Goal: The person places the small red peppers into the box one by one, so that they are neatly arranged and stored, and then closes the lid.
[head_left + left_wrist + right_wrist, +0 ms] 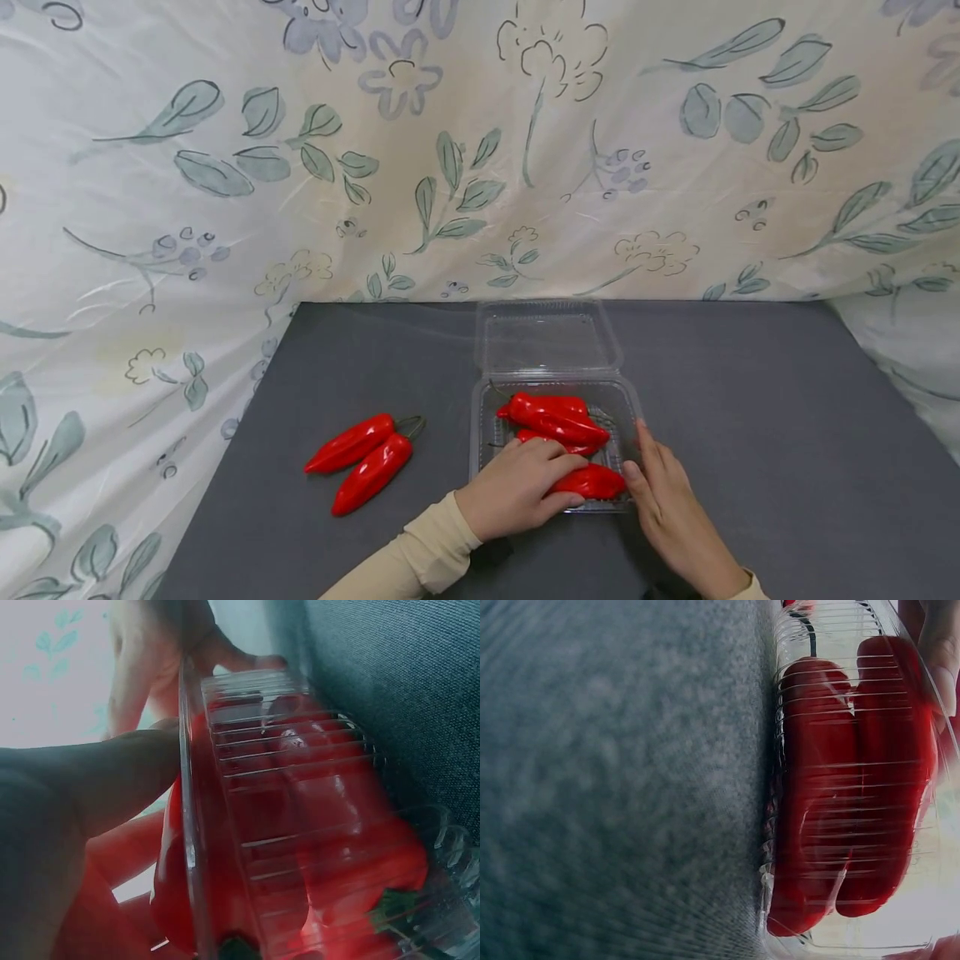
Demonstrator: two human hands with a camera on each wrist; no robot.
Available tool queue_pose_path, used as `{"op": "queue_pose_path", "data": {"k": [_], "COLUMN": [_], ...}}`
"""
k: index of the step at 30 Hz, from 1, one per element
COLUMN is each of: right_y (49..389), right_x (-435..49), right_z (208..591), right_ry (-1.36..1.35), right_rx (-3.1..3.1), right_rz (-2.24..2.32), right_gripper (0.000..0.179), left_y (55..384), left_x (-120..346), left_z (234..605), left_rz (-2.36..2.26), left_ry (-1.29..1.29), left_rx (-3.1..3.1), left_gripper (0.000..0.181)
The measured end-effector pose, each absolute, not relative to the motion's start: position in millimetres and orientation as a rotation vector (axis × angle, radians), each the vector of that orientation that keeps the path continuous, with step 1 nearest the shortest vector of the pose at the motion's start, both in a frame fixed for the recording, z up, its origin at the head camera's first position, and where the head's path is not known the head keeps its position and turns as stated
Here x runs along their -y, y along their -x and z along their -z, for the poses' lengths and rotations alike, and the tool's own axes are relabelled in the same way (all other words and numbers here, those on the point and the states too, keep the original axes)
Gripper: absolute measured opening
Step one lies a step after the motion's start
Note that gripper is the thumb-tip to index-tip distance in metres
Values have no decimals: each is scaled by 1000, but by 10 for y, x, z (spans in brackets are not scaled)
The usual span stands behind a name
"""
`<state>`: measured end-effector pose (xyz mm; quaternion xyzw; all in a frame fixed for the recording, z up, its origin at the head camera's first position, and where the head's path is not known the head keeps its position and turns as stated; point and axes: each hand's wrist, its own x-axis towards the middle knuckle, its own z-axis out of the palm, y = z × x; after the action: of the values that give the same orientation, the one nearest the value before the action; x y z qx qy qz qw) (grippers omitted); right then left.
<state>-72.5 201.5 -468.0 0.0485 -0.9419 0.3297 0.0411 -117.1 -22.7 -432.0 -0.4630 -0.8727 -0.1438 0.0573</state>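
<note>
A clear plastic clamshell box [480, 417] stands with its lid [551, 337] folded back behind it. Inside lie several long, shiny red peppers [558, 419], some stacked on others. At the box's front, my left hand [517, 487] reaches over the rim and grips a red pepper [592, 481] between thumb and fingers. My right hand [671, 504] touches the box's right side with its fingers fairly straight. Through the clear wall, the right wrist view shows two peppers [817, 795] one above the other. Green stems show through the plastic in the left wrist view.
Two more red peppers [371, 475] lie side by side on the dark grey tabletop [757, 400], left of the box. A pale cloth [450, 167] with leaf and flower prints hangs behind the table and along its sides.
</note>
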Motion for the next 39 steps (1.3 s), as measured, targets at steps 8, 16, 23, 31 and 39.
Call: {"op": "queue_pose_path", "data": {"k": [8, 16, 23, 31, 39], "right_y": [725, 729, 729, 726, 738], "right_x": [-2011, -2025, -2018, -2001, -2000], "right_z": [4690, 4700, 4706, 4704, 4704], "right_ry": [-175, -197, -195, -177, -159], "right_rx": [2851, 2827, 2823, 2850, 2872], "right_rz": [-988, -957, -949, -951, -924], "right_gripper": [64, 64, 63, 66, 66], "left_y": [1173, 1173, 1160, 1149, 1269], "left_x": [223, 212, 213, 243, 509], "left_z": [4311, 4315, 4305, 4265, 3980], "left_rz": [432, 424, 416, 430, 513], "left_ry": [1403, 1398, 1381, 1366, 1215], "left_rx": [2656, 2664, 2692, 2698, 2712], "left_gripper": [41, 41, 43, 45, 46]}}
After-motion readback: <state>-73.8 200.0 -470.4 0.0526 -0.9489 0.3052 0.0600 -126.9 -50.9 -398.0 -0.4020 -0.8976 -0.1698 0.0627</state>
